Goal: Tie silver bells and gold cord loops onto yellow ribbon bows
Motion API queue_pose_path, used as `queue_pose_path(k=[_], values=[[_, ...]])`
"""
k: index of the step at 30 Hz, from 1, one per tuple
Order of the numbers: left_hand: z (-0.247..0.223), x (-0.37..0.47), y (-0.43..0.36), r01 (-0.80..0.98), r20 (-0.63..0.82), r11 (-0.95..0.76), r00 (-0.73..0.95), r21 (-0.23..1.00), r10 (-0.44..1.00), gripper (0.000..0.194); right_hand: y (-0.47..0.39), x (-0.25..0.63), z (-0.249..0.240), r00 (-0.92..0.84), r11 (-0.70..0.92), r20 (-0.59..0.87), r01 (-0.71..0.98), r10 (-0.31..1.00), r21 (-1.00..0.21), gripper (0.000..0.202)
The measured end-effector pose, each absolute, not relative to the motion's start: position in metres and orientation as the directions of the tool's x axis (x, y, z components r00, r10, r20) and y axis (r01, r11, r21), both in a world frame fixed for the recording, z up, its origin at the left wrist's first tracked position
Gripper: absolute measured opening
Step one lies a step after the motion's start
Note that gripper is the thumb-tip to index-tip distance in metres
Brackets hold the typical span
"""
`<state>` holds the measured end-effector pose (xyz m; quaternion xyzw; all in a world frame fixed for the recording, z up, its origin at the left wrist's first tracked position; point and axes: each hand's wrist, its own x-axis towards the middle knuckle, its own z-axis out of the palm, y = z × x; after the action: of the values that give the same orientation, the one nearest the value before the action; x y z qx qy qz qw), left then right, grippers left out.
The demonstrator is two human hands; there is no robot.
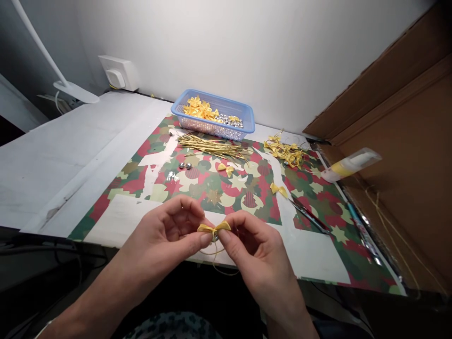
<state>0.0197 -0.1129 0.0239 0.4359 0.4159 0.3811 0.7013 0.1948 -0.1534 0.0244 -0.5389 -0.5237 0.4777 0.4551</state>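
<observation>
A yellow bow (213,228) is pinched between my two hands near the table's front edge. My left hand (176,230) grips its left side with thumb and fingers. On its right side, my right hand (252,245) holds it the same way. A small silver bell (214,235) sits under the knot, partly hidden by the thumbs. Thin gold cord (226,273) loops down below the bow. Beyond my hands lie two silver bells (185,165), a loose yellow bow (226,169) and another bow (278,189).
A blue basket (212,127) of bows and bells stands against the wall, behind gold cords (213,147). Corded bows (286,151) lie at the right, with tweezers or scissors (310,216), a bottle (351,165) and cardboard (399,108). A white lamp (76,92) stands left.
</observation>
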Motion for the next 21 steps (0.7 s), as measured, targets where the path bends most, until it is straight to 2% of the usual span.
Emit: queue_pose_path(k=[10, 18, 21], values=[[0.0162, 0.0177, -0.1083, -0.263, -0.375, 0.527, 0.46, 0.808, 0.805, 0.026, -0.1562, 0.1947, 0.0238, 0.043, 0.045, 0.061, 0.295, 0.997, -0.954, 0.014], [0.0207, 0.018, -0.1097, -0.241, -0.361, 0.474, 0.395, 0.847, 0.845, 0.018, -0.1548, 0.1959, 0.0246, 0.029, 0.054, 0.065, 0.301, 0.997, -0.952, 0.012], [0.023, 0.0192, -0.1089, -0.266, -0.361, 0.467, 0.363, 0.843, 0.859, 0.017, -0.1576, 0.1936, 0.0284, 0.086, 0.116, 0.149, 0.31, 0.985, -0.944, 0.007]])
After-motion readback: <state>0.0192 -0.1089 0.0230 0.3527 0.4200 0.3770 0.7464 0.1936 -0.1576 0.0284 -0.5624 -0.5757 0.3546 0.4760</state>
